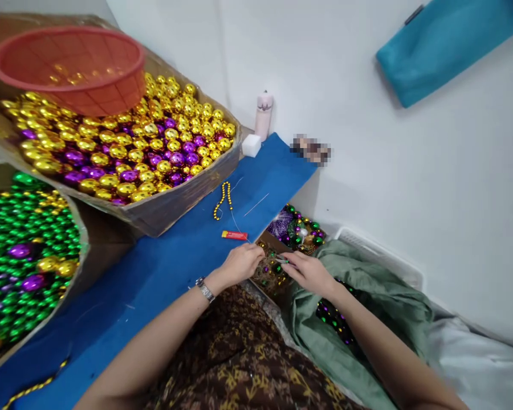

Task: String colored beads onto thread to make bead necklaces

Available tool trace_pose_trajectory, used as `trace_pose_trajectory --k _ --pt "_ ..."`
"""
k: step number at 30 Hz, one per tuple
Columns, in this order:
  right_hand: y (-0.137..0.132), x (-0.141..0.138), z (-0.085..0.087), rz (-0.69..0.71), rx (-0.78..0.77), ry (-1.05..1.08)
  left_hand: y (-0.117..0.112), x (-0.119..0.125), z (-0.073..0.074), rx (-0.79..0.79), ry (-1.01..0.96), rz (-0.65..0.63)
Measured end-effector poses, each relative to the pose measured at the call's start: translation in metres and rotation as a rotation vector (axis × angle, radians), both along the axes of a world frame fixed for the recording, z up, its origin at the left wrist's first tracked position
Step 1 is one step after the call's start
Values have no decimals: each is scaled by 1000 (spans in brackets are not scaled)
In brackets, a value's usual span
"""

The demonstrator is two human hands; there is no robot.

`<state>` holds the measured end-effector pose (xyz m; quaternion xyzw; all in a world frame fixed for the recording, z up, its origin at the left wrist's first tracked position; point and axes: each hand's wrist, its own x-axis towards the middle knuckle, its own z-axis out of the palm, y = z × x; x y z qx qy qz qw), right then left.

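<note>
My left hand [241,263], with a metal watch on its wrist, is closed in a pinch at the edge of the blue table. A thin thread [238,224] runs to its fingers from a short string of gold beads [223,199] on the table. My right hand [311,274] is closed around small metal thread snips [281,259], whose tips point toward the left hand. Just beyond the left hand lies a red and yellow tube [235,235]. Below both hands, an open box holds loose small beads and tangled strands [270,273].
Gold and purple beads fill a cardboard box [154,222], with a red plastic basket [89,97] on top. Green beads [17,256] fill another box at left. A pink bottle [264,115] and white block [251,145] stand behind. Green cloth [367,285] lies at right.
</note>
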<state>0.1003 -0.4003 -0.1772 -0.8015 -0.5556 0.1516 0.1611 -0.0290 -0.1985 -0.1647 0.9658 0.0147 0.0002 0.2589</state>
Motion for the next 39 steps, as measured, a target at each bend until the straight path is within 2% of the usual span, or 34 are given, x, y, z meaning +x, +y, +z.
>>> trace_pose_trajectory --k 15,19,22,27,30,33,39 --pt "23 -12 -18 -96 -64 -111 -6 4 4 -19 -5 12" --pt "29 -4 -12 -128 -48 -151 2 -6 18 -77 -96 76" --pt "45 7 -2 -122 -42 -195 29 -20 44 -122 -226 223" --pt "93 20 13 -19 -62 -257 96 -61 95 -324 -590 756" --pt "123 19 16 64 -94 -278 117 -91 111 -453 -831 950" --pt "146 13 15 112 -127 -290 114 -120 110 -486 -853 1033" --pt "164 -14 9 165 -187 -280 93 -153 78 -520 -830 1141"
